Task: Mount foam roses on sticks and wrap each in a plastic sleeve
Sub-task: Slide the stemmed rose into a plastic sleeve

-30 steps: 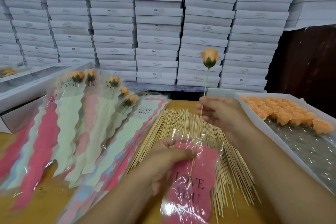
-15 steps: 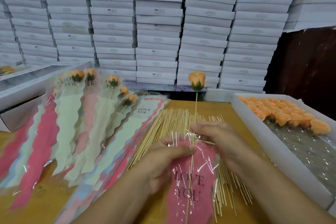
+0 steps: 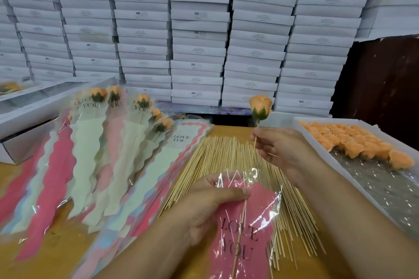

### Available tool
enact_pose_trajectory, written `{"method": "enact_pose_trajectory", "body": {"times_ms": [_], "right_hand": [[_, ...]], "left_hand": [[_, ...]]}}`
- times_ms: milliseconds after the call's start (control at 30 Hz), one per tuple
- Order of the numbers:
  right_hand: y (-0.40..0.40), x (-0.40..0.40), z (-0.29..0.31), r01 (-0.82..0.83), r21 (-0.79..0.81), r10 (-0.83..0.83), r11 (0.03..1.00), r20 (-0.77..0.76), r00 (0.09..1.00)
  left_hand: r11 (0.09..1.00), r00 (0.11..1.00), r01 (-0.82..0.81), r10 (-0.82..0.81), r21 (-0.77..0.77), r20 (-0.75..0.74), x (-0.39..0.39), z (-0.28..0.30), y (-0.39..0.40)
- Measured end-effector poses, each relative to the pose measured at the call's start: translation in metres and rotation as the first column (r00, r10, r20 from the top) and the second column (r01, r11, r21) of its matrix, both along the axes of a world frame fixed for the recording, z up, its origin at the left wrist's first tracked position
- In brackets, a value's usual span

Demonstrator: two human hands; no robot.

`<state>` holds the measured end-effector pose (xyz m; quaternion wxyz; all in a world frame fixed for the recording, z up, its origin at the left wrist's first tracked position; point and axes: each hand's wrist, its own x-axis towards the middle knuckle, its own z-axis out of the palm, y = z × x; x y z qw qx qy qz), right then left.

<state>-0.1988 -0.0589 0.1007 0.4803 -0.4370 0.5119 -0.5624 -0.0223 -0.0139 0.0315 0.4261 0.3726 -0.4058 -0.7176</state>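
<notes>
Stacked white boxes fill the whole back wall, and in front of them sits a yellow-brown table. From the head camera: the right hand pinches a thin stick between thumb and fingers, and an orange foam rose sits upright on its top, above the hand. The stick's lower end runs down inside a pink "LOVE YOU" plastic sleeve, which the left hand grips at its open mouth, thumb pressed on the clear film. Under both hands lies a broad pile of bare sticks. Off to the right, a white tray holds loose orange roses. On the left, finished wrapped roses fan out over a heap of flat sleeves.
</notes>
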Motion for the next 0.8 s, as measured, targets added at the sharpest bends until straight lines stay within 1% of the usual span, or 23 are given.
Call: {"method": "enact_pose_trajectory", "body": {"times_ms": [233, 333, 433, 667, 800], "right_hand": [[0.013, 0.002, -0.023, -0.081, 0.069, 0.083, 0.994, -0.032, 0.996], [0.02, 0.006, -0.033, -0.128, 0.085, 0.134, 0.988, -0.065, 0.989], [0.022, 0.007, -0.036, -0.118, 0.084, 0.123, 0.989, -0.057, 0.991], [0.021, 0.009, -0.023, -0.08, 0.087, 0.077, 0.993, 0.046, 0.996], [0.02, 0.009, -0.026, -0.064, 0.116, 0.059, 0.991, 0.049, 0.997]], "left_hand": [[1.0, 0.999, -0.013, 0.013, -0.009, -0.046, 0.001, 0.004, -0.002], [1.0, 0.999, 0.013, -0.014, -0.01, -0.051, 0.002, 0.003, -0.003], [1.0, 0.999, 0.007, -0.007, -0.001, -0.05, 0.002, 0.003, -0.003], [1.0, 0.999, -0.019, 0.018, -0.003, -0.039, 0.002, 0.004, -0.001], [1.0, 1.0, -0.01, 0.01, 0.002, -0.021, 0.002, 0.005, 0.001]]}}
